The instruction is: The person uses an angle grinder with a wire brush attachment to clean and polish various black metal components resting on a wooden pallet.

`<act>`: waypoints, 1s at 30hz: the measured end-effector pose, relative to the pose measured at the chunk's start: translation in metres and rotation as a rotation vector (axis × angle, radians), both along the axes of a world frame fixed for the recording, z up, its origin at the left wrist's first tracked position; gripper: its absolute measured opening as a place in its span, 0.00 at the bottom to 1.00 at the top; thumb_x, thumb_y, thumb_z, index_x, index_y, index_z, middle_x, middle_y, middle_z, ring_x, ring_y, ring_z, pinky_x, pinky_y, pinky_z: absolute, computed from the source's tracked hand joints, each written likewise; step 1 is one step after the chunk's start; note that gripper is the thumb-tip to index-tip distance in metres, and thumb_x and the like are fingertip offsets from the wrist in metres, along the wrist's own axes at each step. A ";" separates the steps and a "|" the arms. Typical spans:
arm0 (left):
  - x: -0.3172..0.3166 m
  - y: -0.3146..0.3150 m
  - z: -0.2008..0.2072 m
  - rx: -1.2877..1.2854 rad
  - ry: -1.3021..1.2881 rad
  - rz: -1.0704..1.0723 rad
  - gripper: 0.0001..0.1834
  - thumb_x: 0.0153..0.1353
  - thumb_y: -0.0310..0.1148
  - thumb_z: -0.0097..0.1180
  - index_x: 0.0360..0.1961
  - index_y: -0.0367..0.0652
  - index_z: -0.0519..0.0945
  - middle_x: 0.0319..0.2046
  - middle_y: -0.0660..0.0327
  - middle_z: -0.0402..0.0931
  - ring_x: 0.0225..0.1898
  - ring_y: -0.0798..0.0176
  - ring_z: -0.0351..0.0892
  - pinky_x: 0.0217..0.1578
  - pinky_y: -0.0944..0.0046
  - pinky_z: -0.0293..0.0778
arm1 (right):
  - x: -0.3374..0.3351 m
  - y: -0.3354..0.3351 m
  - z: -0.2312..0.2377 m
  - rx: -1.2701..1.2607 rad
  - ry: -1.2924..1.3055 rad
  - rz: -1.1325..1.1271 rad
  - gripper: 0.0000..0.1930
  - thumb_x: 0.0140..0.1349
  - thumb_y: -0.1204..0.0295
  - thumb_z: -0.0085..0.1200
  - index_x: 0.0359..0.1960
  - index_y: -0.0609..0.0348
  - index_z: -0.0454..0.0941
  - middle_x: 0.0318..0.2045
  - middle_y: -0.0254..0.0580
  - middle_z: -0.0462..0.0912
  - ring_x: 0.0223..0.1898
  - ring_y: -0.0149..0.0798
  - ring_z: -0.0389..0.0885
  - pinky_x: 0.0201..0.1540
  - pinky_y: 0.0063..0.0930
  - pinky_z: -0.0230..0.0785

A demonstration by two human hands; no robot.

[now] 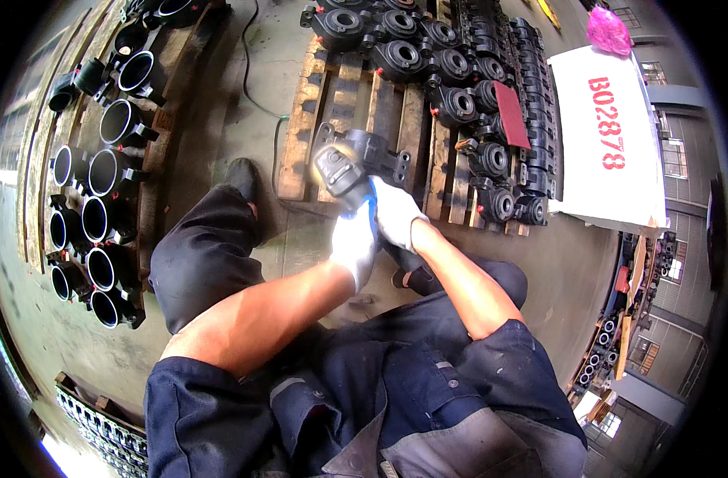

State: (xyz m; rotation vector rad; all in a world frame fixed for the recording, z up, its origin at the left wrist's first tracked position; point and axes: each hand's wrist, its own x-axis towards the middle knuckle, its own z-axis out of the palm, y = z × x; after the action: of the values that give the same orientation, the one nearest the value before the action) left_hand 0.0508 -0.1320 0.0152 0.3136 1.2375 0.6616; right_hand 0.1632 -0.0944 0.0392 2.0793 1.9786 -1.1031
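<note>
Both my hands wear white gloves and are closed around an angle grinder (pixel 345 177) with a dark grey head and a blue body. My left hand (pixel 353 247) grips the body on the near side. Against it, my right hand (pixel 397 215) wraps the body from the right. The pale round rim of the disc shows around the grinder's head. Just beyond the head, a black metal casting (pixel 372 148) with bolt-hole lugs lies at the near end of a wooden pallet (pixel 300 151). Whether the disc touches the casting cannot be made out.
Black castings with round openings (pixel 459 103) stand in rows on the pallet, with a red sheet (pixel 511 115) over some. Another pallet at left carries black cylindrical castings (pixel 113 171). A white box (pixel 603 135) with a pink bundle (pixel 609 32) is at right. A cable (pixel 248 72) crosses the floor.
</note>
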 end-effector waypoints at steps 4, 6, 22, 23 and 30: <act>-0.005 -0.024 -0.005 -0.009 -0.047 -0.048 0.28 0.70 0.55 0.51 0.42 0.36 0.83 0.32 0.59 0.82 0.33 0.66 0.79 0.33 0.60 0.75 | 0.001 -0.018 0.007 -0.043 0.016 0.013 0.22 0.65 0.62 0.49 0.56 0.61 0.70 0.43 0.68 0.83 0.49 0.66 0.81 0.51 0.51 0.74; -0.008 -0.028 0.000 -0.094 -0.032 -0.188 0.21 0.71 0.51 0.50 0.41 0.42 0.82 0.29 0.66 0.80 0.32 0.68 0.77 0.32 0.63 0.73 | 0.004 -0.029 0.011 -0.070 0.030 -0.006 0.23 0.63 0.65 0.53 0.58 0.59 0.68 0.44 0.67 0.82 0.49 0.67 0.80 0.50 0.51 0.74; 0.007 -0.050 0.007 -0.203 -0.050 -0.310 0.22 0.62 0.52 0.64 0.46 0.45 0.79 0.35 0.63 0.78 0.35 0.65 0.78 0.36 0.64 0.75 | 0.041 -0.073 0.014 -0.090 0.202 -0.132 0.28 0.61 0.54 0.57 0.59 0.57 0.72 0.50 0.58 0.82 0.53 0.56 0.81 0.56 0.41 0.73; 0.007 -0.050 0.012 -0.205 -0.065 -0.340 0.22 0.62 0.51 0.64 0.46 0.45 0.79 0.35 0.63 0.78 0.35 0.65 0.78 0.37 0.63 0.75 | 0.045 -0.079 0.012 -0.064 0.241 -0.131 0.28 0.61 0.54 0.57 0.59 0.57 0.72 0.50 0.56 0.82 0.53 0.54 0.81 0.56 0.40 0.73; 0.022 -0.042 0.030 -0.124 -0.133 -0.549 0.21 0.64 0.49 0.63 0.49 0.46 0.79 0.42 0.63 0.79 0.41 0.64 0.79 0.43 0.59 0.76 | 0.083 -0.104 -0.009 0.085 0.563 -0.415 0.20 0.62 0.61 0.60 0.52 0.57 0.77 0.45 0.47 0.83 0.46 0.41 0.83 0.51 0.37 0.74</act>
State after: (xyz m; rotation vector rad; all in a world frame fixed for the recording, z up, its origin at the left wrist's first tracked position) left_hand 0.0727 -0.1737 0.0455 0.4747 0.9981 0.1300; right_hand 0.2458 -0.1988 0.0306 2.5088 1.8418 -1.8895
